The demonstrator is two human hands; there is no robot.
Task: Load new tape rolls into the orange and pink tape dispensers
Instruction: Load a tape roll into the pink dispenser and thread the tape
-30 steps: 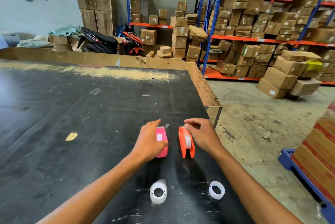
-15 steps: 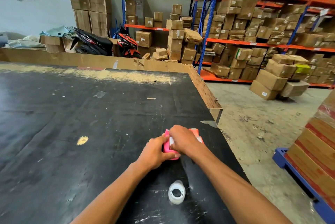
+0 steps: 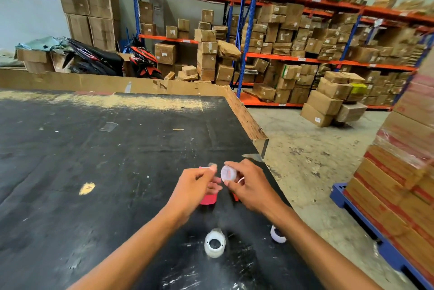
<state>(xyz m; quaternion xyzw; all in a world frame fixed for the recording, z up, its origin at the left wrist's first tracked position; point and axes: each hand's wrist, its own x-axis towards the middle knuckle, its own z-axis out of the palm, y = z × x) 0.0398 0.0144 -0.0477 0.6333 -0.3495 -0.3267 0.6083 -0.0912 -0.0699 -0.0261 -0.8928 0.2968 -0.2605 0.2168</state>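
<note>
Near the table's (image 3: 94, 149) right edge, left hand (image 3: 195, 186) grips the half-hidden pink dispenser (image 3: 207, 199), right hand (image 3: 249, 186) pinches a blurred tape roll (image 3: 228, 173), orange dispenser (image 3: 235, 196) barely showing

Black matt surface (image 3: 98, 153), scuffed and worn pale along its far edge, rimmed with rough brown cardboard (image 3: 246, 116). Pink plastic tape dispenser (image 3: 208, 199), smooth. Translucent white plastic tape roll (image 3: 214, 244), faintly glossy. Grey concrete floor (image 3: 312, 160), rough and stained. Orange-and-blue painted metal shelving (image 3: 244, 38).
</note>
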